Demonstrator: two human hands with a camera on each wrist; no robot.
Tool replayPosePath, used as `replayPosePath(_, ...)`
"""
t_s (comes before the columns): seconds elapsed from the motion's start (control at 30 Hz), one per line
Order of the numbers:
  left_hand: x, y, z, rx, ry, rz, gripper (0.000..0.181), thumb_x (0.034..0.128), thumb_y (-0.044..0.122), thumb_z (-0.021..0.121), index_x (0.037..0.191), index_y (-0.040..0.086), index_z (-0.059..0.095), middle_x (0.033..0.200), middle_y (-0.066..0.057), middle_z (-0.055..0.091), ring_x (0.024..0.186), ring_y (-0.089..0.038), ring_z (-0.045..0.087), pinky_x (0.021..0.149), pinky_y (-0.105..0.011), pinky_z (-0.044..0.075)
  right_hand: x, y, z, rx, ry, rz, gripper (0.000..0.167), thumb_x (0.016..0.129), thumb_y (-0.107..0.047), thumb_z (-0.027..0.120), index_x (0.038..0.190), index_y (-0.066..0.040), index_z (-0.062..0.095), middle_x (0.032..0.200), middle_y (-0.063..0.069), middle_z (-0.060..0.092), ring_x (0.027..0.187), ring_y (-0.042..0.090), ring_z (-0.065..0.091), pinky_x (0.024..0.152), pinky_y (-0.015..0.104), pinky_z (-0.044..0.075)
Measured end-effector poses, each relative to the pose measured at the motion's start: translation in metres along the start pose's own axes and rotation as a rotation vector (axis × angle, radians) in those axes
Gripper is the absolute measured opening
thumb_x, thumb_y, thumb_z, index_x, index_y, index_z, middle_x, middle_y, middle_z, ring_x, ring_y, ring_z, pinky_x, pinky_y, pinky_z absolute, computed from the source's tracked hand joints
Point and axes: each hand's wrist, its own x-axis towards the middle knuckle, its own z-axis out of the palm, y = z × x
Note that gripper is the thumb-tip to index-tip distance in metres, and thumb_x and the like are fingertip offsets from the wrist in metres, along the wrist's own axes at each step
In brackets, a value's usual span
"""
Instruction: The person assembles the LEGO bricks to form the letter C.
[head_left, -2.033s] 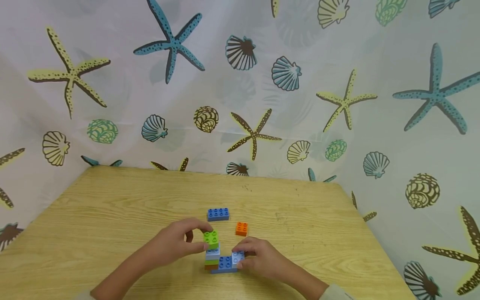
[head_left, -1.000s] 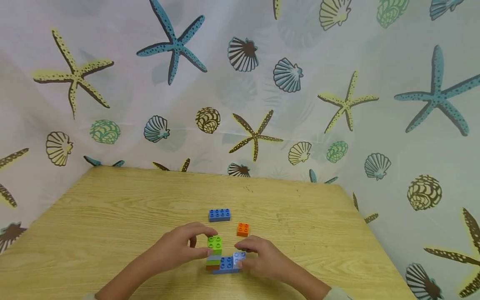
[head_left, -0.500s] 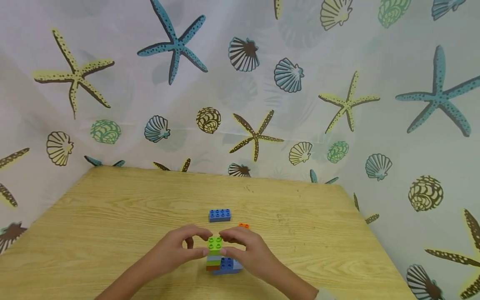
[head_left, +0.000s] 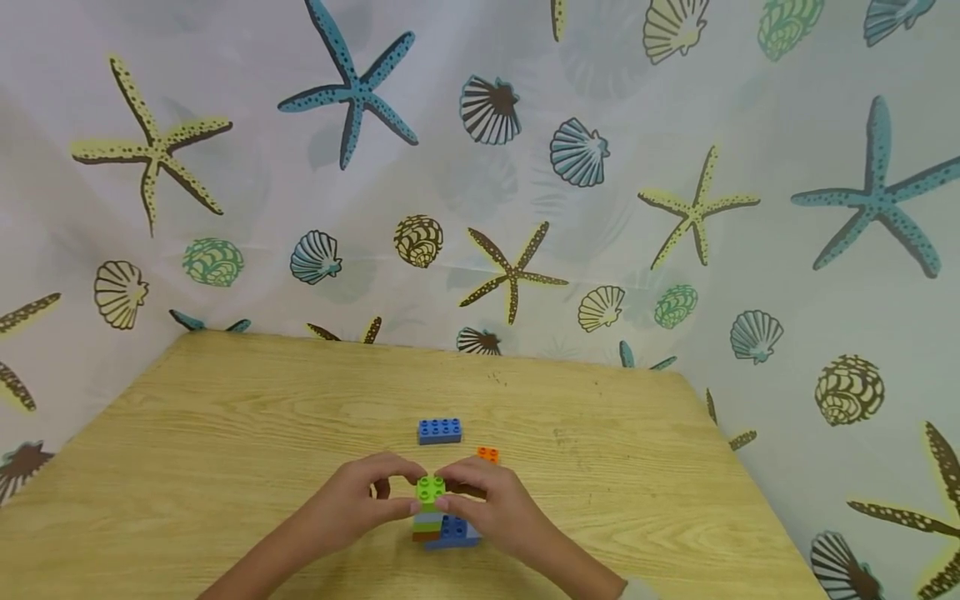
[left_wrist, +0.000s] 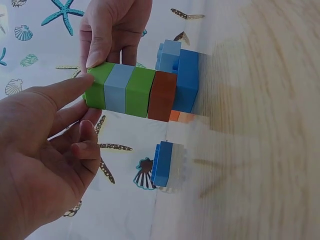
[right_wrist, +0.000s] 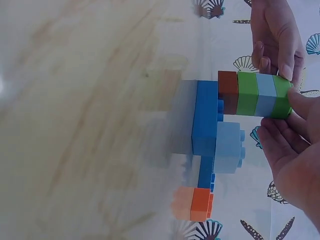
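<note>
A light green toy building brick (head_left: 431, 492) tops a short tower. My left hand (head_left: 358, 500) pinches it from the left, thumb in front and fingers behind. From the right, my right hand (head_left: 497, 503) pinches the same brick. Under it are a light blue brick (left_wrist: 118, 89), another green brick (left_wrist: 139, 93) and a reddish-brown brick (left_wrist: 162, 96). The tower stands on one end of a blue base brick (right_wrist: 205, 119). At the base's other end sits a second light blue brick (right_wrist: 228, 147), mostly covered by my right hand in the head view.
Behind the tower, a loose blue brick (head_left: 439, 431) lies on the wooden table (head_left: 247, 400). An orange brick (head_left: 487, 454) is just beyond my right hand, partly hidden by it. A shell-and-starfish patterned cloth (head_left: 420, 183) surrounds the table's back and sides.
My left hand has lowered the green brick onto the tower. My right hand has left the light blue brick on the base and moved left and up to the green brick.
</note>
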Motion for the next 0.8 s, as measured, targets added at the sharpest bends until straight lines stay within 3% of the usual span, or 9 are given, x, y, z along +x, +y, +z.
replayPosePath(0.23, 0.000, 0.000, -0.001, -0.002, -0.009, 0.005, 0.033, 0.0931, 0.038, 0.072, 0.120, 0.018, 0.071, 0.116, -0.003, 0.067, 0.082, -0.017, 0.052, 0.065, -0.028, 0.047, 0.000, 0.002, 0.001, 0.032, 0.005, 0.021, 0.028, 0.097, -0.016, 0.069, 0.124, -0.011, 0.070, 0.123, 0.005, 0.067, 0.115, 0.022, 0.066, 0.095, 0.022, 0.053)
replayPosePath(0.53, 0.002, -0.008, 0.003, -0.022, 0.008, -0.050, 0.036, 0.0903, 0.040, 0.075, 0.121, 0.021, 0.070, 0.112, -0.001, 0.067, 0.083, -0.018, 0.052, 0.063, -0.030, 0.045, -0.001, 0.004, 0.002, 0.021, 0.006, 0.028, 0.030, 0.096, -0.021, 0.069, 0.125, -0.010, 0.070, 0.120, 0.004, 0.068, 0.114, 0.019, 0.065, 0.100, 0.025, 0.051)
replayPosePath(0.8, 0.004, -0.011, 0.007, -0.042, 0.023, -0.026, 0.036, 0.0909, 0.040, 0.074, 0.122, 0.023, 0.069, 0.115, 0.000, 0.067, 0.081, -0.014, 0.052, 0.061, -0.029, 0.044, 0.003, 0.002, -0.009, 0.033, -0.038, 0.089, 0.031, 0.098, -0.023, 0.068, 0.127, -0.012, 0.069, 0.125, 0.005, 0.068, 0.118, 0.020, 0.064, 0.099, 0.024, 0.052)
